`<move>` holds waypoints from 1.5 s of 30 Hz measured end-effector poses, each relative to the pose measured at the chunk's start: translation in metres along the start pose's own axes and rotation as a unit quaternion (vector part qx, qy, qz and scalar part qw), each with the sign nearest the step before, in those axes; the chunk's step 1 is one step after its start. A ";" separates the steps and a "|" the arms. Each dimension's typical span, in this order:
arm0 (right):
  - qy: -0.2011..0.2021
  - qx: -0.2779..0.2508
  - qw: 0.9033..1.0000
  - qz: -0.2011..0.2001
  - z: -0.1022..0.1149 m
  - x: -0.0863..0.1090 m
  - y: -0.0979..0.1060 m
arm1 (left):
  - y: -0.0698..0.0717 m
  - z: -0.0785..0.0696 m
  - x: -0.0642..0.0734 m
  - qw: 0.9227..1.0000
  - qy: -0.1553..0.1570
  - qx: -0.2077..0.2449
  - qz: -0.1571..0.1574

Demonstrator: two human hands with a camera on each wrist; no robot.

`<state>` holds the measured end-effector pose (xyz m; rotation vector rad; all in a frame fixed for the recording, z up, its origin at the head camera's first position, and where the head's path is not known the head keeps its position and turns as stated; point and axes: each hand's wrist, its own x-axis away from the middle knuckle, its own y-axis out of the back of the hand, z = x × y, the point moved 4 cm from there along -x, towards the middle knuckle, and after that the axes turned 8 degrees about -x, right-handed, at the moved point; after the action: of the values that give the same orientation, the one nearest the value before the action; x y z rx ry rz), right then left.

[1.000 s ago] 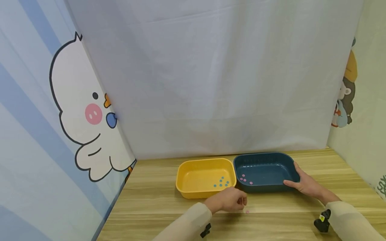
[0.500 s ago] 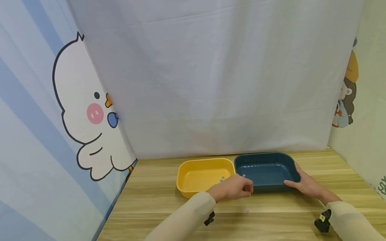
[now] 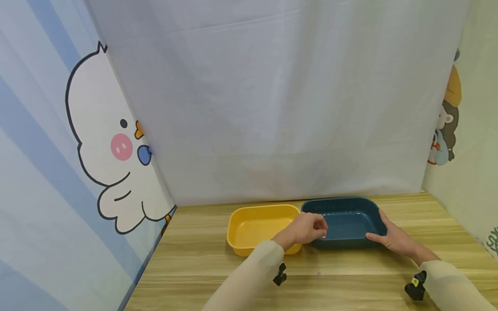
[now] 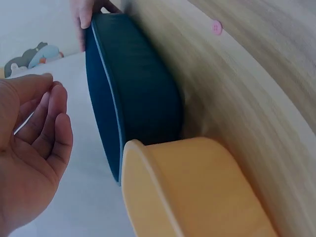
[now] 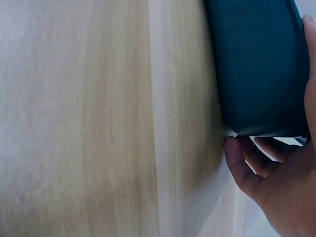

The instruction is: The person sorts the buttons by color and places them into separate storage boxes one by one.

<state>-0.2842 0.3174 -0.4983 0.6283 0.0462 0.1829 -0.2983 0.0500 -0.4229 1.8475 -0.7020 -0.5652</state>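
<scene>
My left hand [image 3: 309, 227] is over the left end of the dark blue tray [image 3: 346, 244]. Its thumb and forefinger meet at the tips in a pinch, and a pink button [image 3: 324, 236] shows right at them in the head view. In the left wrist view, the left hand [image 4: 34, 143] has its other fingers curled loosely. My right hand [image 3: 397, 237] grips the tray's right end, thumb at the front wall and fingers round the side. Another pink button [image 4: 217, 27] lies on the table in front of the trays.
A yellow tray [image 3: 243, 251] stands against the blue tray's left end, its right part hidden behind my left hand and wrist. Both rest on a wood-grain table [image 3: 186, 268] with a grey curtain [image 3: 253, 108] behind. Printed cloth panels [image 3: 97, 129] hang at the sides.
My left hand has risen from the table in front of the yellow tray to over the blue tray's left end, covering the buttons seen earlier in both trays. The right hand has stayed put.
</scene>
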 end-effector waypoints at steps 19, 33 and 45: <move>-0.001 0.007 1.000 -0.004 -0.005 -0.002 -0.001 | -0.040 0.008 -0.019 0.966 0.127 0.195 -0.111; 0.011 -0.003 1.000 -0.007 0.000 -0.001 -0.001 | -0.049 0.006 -0.029 0.971 0.137 0.172 -0.096; -0.002 0.012 1.000 -0.003 0.000 0.000 0.000 | -0.048 0.006 -0.033 0.964 0.165 0.185 -0.090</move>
<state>-0.2844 0.3175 -0.4987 0.6527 0.0475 0.1751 -0.3157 0.0829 -0.4677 2.3029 -0.4363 -0.2343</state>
